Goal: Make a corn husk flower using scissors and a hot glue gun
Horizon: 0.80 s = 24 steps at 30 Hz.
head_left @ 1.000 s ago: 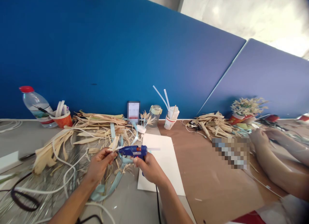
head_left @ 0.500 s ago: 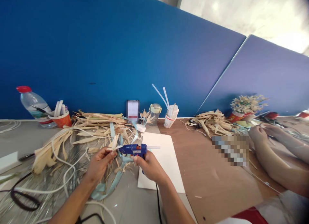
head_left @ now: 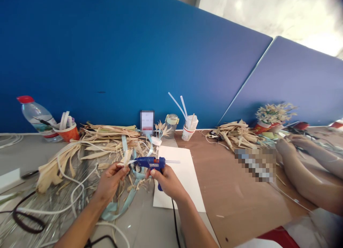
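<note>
My right hand grips a blue glue gun with a clear glue stick poking out of its back. The gun's nozzle points left at a small pale husk piece pinched in my left hand. Both hands hover above the grey table, just left of a white sheet of paper. A black cord runs down from the gun along my right forearm.
Dried husk strips and pale blue ribbon litter the table. A water bottle, an orange cup, a jar and a cup of glue sticks line the blue partition. Another person's arms work at the right.
The glue gun has lifted slightly and drawn a little away from the husk piece. My left hand has stayed put.
</note>
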Each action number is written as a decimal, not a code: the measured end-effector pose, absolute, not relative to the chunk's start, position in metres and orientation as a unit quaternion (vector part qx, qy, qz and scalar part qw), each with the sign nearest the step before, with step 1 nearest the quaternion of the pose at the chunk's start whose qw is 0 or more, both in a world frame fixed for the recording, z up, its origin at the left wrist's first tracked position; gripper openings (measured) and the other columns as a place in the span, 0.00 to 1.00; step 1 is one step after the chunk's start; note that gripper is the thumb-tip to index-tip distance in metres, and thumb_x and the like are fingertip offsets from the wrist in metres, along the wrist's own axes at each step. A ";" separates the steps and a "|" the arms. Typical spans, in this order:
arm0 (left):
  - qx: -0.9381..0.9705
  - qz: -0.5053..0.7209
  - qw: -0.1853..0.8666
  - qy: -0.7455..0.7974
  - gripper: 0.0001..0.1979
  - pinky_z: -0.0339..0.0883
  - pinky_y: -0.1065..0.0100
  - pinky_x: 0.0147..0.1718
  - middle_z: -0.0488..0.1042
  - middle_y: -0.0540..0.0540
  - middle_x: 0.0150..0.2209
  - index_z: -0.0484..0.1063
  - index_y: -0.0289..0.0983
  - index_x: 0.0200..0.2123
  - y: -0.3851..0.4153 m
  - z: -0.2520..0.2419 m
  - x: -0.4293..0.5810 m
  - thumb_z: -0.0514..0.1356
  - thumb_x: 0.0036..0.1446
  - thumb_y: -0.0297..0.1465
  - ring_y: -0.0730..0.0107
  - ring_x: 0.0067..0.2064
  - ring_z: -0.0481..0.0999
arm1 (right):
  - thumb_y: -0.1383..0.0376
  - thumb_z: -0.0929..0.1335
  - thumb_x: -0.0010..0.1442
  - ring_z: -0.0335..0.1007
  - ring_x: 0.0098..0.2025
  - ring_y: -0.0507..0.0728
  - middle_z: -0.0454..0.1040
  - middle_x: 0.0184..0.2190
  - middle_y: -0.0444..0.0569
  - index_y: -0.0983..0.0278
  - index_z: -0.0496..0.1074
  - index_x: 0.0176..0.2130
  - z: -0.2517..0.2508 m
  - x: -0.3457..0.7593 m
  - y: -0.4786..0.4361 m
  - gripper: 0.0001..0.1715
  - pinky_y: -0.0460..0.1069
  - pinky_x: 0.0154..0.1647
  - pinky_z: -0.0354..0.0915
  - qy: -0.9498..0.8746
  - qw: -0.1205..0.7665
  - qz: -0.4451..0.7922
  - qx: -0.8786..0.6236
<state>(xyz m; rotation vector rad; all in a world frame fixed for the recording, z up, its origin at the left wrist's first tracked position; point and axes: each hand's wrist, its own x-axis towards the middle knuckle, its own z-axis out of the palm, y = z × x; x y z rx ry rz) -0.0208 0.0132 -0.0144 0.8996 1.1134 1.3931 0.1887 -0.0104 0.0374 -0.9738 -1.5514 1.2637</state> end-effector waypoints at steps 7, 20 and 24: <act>0.405 0.580 0.528 0.470 0.14 0.57 0.73 0.23 0.72 0.52 0.21 0.71 0.35 0.25 0.013 -0.011 -0.020 0.70 0.37 0.37 0.76 0.23 0.67 | 0.48 0.68 0.51 0.55 0.19 0.47 0.69 0.22 0.45 0.67 0.69 0.28 0.025 0.193 -0.004 0.23 0.43 0.19 0.53 -0.456 0.507 0.550 -0.483; 0.481 0.573 0.461 0.477 0.11 0.57 0.72 0.25 0.65 0.56 0.17 0.69 0.37 0.24 0.014 -0.015 -0.019 0.65 0.44 0.37 0.75 0.22 0.63 | 0.67 0.70 0.52 0.62 0.17 0.48 0.67 0.16 0.42 0.67 0.68 0.25 0.005 0.229 -0.005 0.07 0.44 0.22 0.63 -0.087 0.583 0.708 -0.389; 0.495 0.571 0.454 0.472 0.10 0.58 0.72 0.25 0.65 0.56 0.17 0.69 0.37 0.24 0.014 -0.016 -0.018 0.64 0.45 0.37 0.74 0.21 0.63 | 0.69 0.65 0.57 0.66 0.19 0.49 0.69 0.17 0.46 0.69 0.69 0.26 -0.005 0.241 -0.010 0.09 0.45 0.26 0.67 -0.022 0.539 0.737 -0.408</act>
